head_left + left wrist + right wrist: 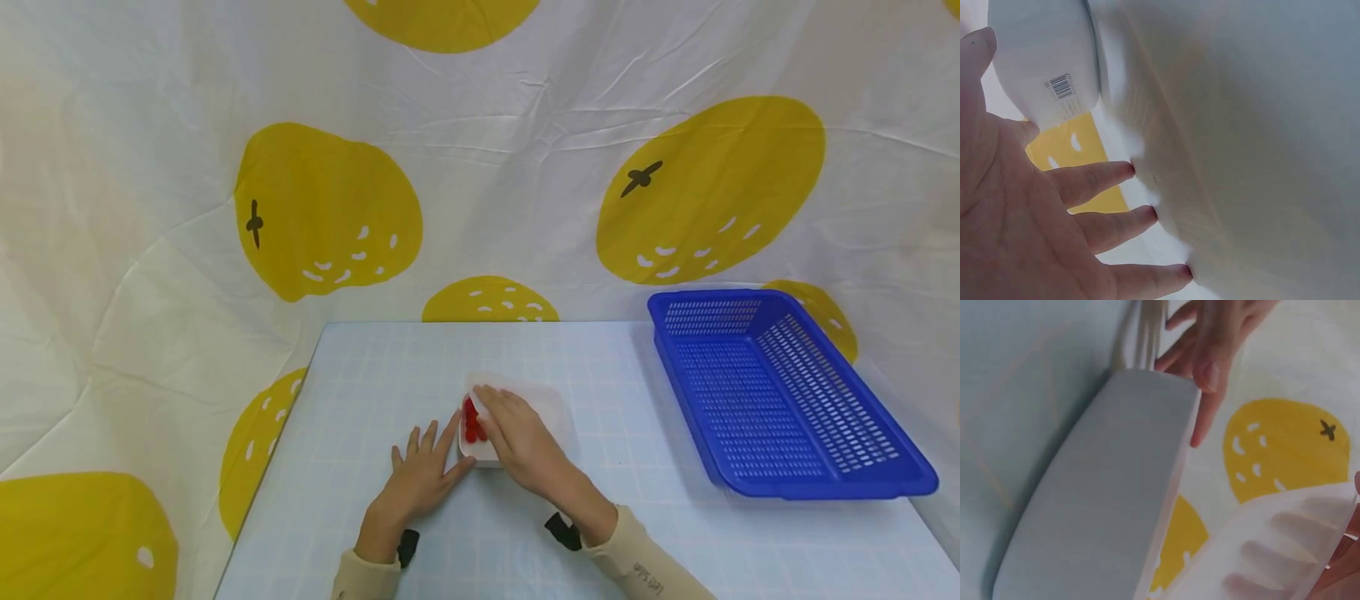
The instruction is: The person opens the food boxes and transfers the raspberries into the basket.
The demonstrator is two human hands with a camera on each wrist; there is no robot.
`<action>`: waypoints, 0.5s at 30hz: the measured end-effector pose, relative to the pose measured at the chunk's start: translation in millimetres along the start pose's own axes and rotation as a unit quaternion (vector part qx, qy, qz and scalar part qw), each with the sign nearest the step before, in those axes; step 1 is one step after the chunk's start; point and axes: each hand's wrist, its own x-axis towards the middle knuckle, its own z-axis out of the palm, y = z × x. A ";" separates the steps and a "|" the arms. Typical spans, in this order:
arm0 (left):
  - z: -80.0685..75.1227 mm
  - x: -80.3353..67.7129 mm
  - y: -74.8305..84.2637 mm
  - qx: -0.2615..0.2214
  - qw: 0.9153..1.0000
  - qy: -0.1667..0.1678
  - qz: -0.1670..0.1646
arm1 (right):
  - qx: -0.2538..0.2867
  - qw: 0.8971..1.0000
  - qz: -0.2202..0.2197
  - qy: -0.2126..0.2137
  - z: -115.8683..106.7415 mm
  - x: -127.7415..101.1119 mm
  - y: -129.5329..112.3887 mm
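Observation:
A small white box (486, 463) stands on the table, with several red pieces (472, 423) showing at its left end. My left hand (425, 475) is spread at the near left corner of the box. Its thumb and index finger touch the box wall (1044, 56), while the other fingertips rest on the table. Over the box, my right hand (525, 442) holds a translucent white lid (1272, 547), tilted up from the rim. The right fingers show through the lid as dark stripes, and a fingertip reaches its edge. The right hand hides most of the box's inside.
A blue plastic basket (765, 400) with perforated walls stands at the right side of the table (360, 367). Behind the table hangs a white cloth (480, 192) printed with yellow fruit. A barcode (1060, 85) is printed on the box's side.

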 end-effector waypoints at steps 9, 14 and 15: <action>-2.4 -0.9 4.0 -0.001 1.000 -0.005 -0.011 | 0.065 0.996 0.007 0.058 -23.7 0.5 6.8; -3.0 -1.2 6.4 -0.001 1.000 -0.009 -0.020 | 0.133 0.987 0.043 0.080 -44.7 -1.8 15.9; -2.6 -1.0 6.6 0.000 1.000 -0.010 -0.022 | 0.145 0.985 0.052 0.082 -48.6 -2.5 18.4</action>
